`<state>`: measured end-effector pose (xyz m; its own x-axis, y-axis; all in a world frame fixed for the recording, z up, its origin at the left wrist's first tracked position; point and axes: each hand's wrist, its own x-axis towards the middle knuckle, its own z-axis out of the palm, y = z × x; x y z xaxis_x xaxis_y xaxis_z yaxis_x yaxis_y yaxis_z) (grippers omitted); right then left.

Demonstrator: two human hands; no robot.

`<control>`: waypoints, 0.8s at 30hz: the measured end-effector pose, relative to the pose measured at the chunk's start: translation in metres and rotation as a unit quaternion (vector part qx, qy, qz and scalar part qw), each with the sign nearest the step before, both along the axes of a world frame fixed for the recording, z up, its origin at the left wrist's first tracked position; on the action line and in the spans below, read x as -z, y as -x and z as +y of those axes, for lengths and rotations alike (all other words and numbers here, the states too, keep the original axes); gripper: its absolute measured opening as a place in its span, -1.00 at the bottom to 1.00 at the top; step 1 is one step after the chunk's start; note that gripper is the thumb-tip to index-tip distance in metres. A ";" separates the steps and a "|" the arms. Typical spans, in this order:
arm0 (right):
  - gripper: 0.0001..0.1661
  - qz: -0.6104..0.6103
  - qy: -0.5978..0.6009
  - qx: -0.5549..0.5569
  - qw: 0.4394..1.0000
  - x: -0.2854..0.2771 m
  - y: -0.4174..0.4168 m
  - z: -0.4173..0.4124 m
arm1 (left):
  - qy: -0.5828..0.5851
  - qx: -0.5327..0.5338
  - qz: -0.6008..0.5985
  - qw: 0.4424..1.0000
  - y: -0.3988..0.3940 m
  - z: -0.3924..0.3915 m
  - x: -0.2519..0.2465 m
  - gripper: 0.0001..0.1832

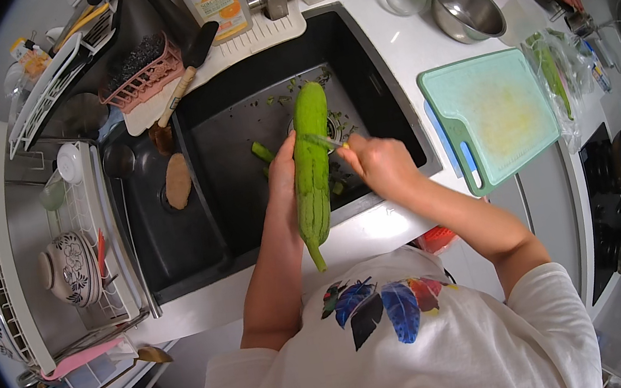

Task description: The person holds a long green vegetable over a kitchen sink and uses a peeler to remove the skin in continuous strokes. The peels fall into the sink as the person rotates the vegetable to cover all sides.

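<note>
A long green gourd, probably a luffa (315, 163), lies lengthwise over the black sink (265, 89), its stem end towards me. My left hand (282, 165) grips it from the left side. A small peeler or knife (326, 140) with a yellow part is in my right hand (378, 160), its metal end against the gourd's skin. The upper part looks smooth and light green; the part near the stem is darker and ridged. Green scraps (336, 121) lie round the drain, and a green piece (262, 152) rests left of the gourd.
Right of the sink lies a green cutting board (494, 112), with a steel bowl (466, 8) behind it. A brown oval object (178, 180) and a ladle (119, 162) are in the left basin. A dish rack (104, 225) with bowls stands at the left, a black cooktop (599, 211) at the right.
</note>
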<state>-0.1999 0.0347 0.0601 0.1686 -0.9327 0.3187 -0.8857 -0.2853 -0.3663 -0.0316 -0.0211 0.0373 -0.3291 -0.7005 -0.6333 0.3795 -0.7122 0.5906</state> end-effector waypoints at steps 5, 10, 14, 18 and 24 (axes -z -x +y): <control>-0.61 -0.040 -0.060 -0.032 0.997 -0.012 -0.005 0.020 | -0.007 -0.046 0.069 0.997 0.005 -0.002 0.007 -0.52; -0.62 -0.095 -0.105 -0.024 0.990 -0.015 -0.004 0.021 | 0.010 -0.035 0.090 0.995 0.005 -0.003 0.001 -0.49; -0.64 -0.197 -0.105 -0.024 0.975 -0.001 -0.004 0.018 | 0.033 -0.003 0.075 0.997 0.000 0.003 -0.006 -0.39; -0.64 -0.145 -0.067 0.019 0.987 -0.004 0.003 0.000 | 0.025 0.039 0.114 0.992 -0.005 0.007 0.008 -0.31; -0.61 -0.030 -0.005 0.028 0.999 0.011 -0.005 -0.007 | -0.008 0.003 0.069 0.998 0.008 0.004 0.005 -0.36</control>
<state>-0.1947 0.0272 0.0494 0.0967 -0.9435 0.3168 -0.8761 -0.2318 -0.4228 -0.0400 -0.0171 0.0326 -0.4180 -0.6880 -0.5932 0.4526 -0.7239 0.5206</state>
